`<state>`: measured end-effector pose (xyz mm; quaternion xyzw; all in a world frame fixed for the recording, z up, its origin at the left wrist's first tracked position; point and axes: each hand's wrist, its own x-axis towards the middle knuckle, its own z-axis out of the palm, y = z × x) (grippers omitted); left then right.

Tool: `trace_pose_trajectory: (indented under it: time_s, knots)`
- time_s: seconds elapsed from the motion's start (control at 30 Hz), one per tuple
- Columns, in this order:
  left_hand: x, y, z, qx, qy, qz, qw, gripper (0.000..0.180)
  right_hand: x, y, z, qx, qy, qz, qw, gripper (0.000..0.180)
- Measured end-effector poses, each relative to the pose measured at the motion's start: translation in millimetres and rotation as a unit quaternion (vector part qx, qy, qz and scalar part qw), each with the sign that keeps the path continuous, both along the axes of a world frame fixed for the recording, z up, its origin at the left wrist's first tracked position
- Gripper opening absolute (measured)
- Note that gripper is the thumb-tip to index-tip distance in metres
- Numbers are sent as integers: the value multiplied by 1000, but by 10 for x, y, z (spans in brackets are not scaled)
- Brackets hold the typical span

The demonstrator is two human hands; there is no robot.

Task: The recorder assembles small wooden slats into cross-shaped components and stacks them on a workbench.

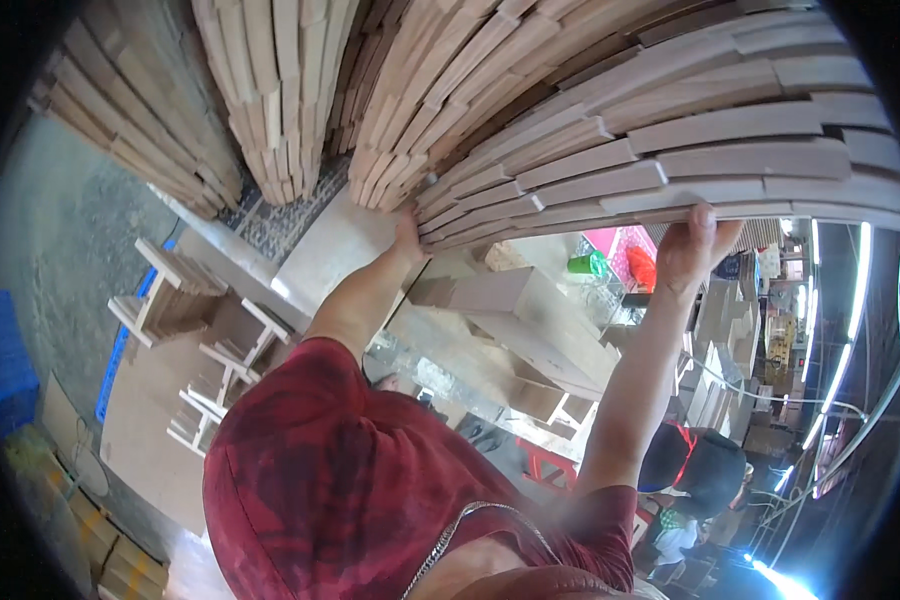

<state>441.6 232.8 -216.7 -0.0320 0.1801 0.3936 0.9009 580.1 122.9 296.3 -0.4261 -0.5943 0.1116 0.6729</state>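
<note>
A tall stack of pale wooden boards, piled in long rows, curves across the top of the view. My left hand is at the lower left end of this stack, closed on the edge of its nearest board; most of its fingers are hidden. Farther right, my right hand grips the edge of the same outer board, its thumb on the near face and part of its fingers showing beyond. My arms are spread apart, both reaching up to the boards.
More stacked boards stand to the left. Wooden frame pieces lie on a brown sheet. A large wooden panel box lies between my arms. Blue crates are at far left; a person in a dark cap is at right.
</note>
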Motion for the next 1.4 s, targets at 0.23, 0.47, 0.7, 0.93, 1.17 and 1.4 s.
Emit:
trace_pose_trajectory:
  time_s: [0.23,0.47,0.7,0.93,1.17,1.4]
  knots:
    - [-115,-15,499,38,15,-5,999,78,38,121,-38,-24,-53,-25,998,86]
    - [-263,-17,796,46,-114,-39,992,68,24,194,-77,-52,-79,-93,991,102]
    - [-344,-78,792,39,-57,-34,997,64,-331,189,132,-61,-73,-55,994,96]
    - [-371,-9,372,78,-19,-66,995,68,-319,135,147,-63,-76,-78,992,114]
    - [-663,-257,672,-44,220,-140,964,87,-278,-357,94,-56,-104,-165,979,105]
    - [-1706,-575,509,74,334,-116,932,84,342,-2316,4,12,-507,-328,797,18]
